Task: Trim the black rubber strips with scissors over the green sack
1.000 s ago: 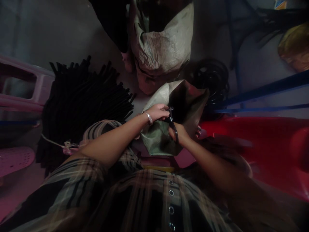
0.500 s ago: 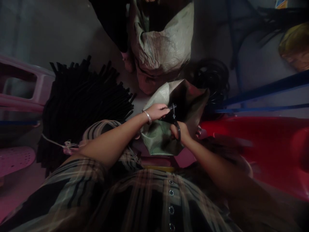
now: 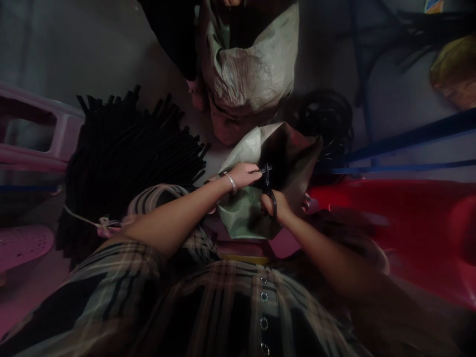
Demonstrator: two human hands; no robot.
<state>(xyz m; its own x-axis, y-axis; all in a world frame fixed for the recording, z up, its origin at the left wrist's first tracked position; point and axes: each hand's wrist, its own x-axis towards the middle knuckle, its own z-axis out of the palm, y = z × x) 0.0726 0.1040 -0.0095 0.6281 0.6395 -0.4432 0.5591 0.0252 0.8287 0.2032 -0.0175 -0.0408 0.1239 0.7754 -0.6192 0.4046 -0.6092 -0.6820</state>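
Note:
Over the mouth of an open greenish sack (image 3: pixel 249 218), my left hand (image 3: pixel 246 175) pinches a short dark ridged piece (image 3: pixel 267 169), whose end sticks out past my fingertips. My right hand (image 3: pixel 278 206) is closed around the handles of black scissors (image 3: pixel 273 196). The scissors' blades point away from me and cross the dark piece just beyond my left fingertips. The sack stands between my legs, and its inside is too dark to make out.
A tied bundle of black strips (image 3: pixel 130 148) lies at left, beside a pink plastic stool (image 3: pixel 69 129). A larger pale sack (image 3: pixel 256 74) stands ahead, near another person's foot (image 3: pixel 197 94). A black coil (image 3: pixel 327 119), blue bars (image 3: pixel 409 139) and a red surface (image 3: pixel 420 223) are at right.
My left hand has shifted slightly down and to the right with the dark piece. The scissors and my right hand have moved only a little. The sacks and bundle stay put.

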